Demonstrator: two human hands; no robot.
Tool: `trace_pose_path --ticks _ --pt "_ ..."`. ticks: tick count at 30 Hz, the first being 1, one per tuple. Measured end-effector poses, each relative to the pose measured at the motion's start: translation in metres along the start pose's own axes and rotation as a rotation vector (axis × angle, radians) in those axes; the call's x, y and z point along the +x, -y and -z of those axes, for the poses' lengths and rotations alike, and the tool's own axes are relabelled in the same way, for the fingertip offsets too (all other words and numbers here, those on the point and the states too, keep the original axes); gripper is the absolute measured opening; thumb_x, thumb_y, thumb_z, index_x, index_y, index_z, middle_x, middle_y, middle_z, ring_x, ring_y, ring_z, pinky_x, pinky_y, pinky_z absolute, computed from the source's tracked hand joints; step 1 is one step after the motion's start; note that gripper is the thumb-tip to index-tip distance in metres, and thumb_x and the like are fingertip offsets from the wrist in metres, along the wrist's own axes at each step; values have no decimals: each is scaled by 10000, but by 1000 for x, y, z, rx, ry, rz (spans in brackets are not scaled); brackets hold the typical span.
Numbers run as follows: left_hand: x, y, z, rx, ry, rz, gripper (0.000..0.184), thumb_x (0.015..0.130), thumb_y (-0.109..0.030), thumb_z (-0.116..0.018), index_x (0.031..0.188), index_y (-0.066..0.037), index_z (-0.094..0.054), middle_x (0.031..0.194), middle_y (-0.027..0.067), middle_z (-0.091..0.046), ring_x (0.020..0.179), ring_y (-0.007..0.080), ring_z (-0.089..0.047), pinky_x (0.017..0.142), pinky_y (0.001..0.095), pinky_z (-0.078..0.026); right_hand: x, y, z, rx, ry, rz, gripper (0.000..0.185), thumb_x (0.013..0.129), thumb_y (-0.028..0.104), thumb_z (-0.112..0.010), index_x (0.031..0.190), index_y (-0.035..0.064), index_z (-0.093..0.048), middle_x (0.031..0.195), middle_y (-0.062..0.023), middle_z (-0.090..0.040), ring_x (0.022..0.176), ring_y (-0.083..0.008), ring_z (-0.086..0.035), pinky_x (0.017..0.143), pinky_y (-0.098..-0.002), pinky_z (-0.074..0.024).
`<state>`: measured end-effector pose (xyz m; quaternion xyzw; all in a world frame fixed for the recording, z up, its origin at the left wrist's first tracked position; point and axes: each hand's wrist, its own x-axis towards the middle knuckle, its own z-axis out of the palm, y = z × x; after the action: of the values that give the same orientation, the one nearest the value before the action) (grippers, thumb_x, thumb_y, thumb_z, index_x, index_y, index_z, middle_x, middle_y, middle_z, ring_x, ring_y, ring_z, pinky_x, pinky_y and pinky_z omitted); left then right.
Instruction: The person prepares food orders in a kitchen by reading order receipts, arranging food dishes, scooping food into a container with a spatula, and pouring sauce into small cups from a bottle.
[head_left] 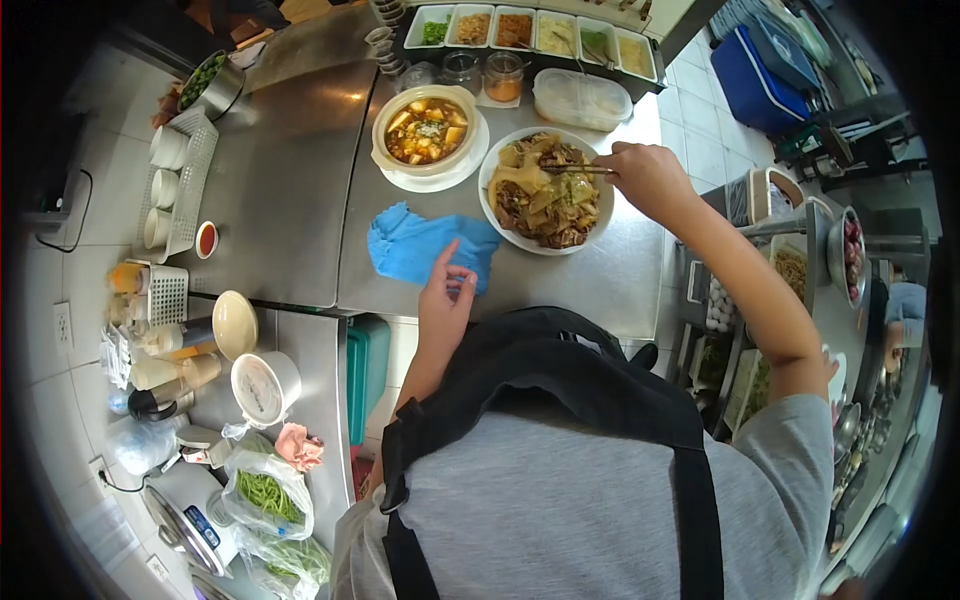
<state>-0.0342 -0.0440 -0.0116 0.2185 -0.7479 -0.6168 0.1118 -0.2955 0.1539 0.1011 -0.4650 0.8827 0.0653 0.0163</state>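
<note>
My right hand [650,180] is closed around slim metal tongs [580,169], whose tips touch the food on a white plate [484,188]. Piled on that plate are wide flat noodles [545,205] with brown pieces and greens. My left hand [446,295] holds nothing, its index finger stretched out and the others loosely bent, at the lower edge of a crumpled blue cloth [410,243]. Left of the noodles, a cream bowl [379,150] of tofu in red-brown sauce [428,130] stands on a white saucer [440,185].
White containers of toppings [515,30] line the counter's back. A lidded plastic box [582,98] and jars [503,75] stand behind the plate. A small red sauce dish [207,240] and a basket of cups [190,190] sit at left. Shelves with eggs [719,308] are at right.
</note>
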Motion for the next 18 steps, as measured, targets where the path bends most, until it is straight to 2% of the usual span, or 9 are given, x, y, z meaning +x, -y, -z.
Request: trace_pose_path --ticks 3,6,10,12,18 --pt "3 -4 -2 4 5 -23 536 871 -32 -586 1375 -66 -407 891 34 -583 755 74 -525 706 211 -449 -13 -3 17 151 -93 -78 188 802 179 -618 968 167 -705 794 -72 -623 754 -254 -642 675 -386 -522" --pt "3 -4 -1 0 1 -18 535 873 -39 -588 1376 -65 -407 888 34 -580 756 74 -523 707 214 -450 -34 0 51 128 8 -176 224 808 186 -624 1017 164 -701 801 -77 -622 754 -258 -638 688 -399 -515" --pt "3 -3 -1 -9 7 -3 533 874 -41 -587 1375 -61 -406 886 35 -577 761 73 -521 709 216 -452 -46 11 30 86 20 -143 175 809 171 -628 965 157 -706 794 -83 -612 736 -257 -639 669 -394 -515" --pt "4 -2 -2 -17 11 -2 534 874 -39 -585 1376 -58 -404 887 35 -576 761 72 -519 708 213 -451 -50 22 16 122 -48 -101 123 808 139 -615 900 116 -694 780 -85 -605 711 -262 -641 628 -379 -519" --pt "5 -3 -3 -11 8 -25 537 872 -26 -581 1377 -56 -401 892 34 -576 750 68 -508 699 203 -446 -55 41 5 169 -34 -118 181 790 127 -621 955 114 -695 796 -85 -613 683 -275 -638 636 -390 -520"
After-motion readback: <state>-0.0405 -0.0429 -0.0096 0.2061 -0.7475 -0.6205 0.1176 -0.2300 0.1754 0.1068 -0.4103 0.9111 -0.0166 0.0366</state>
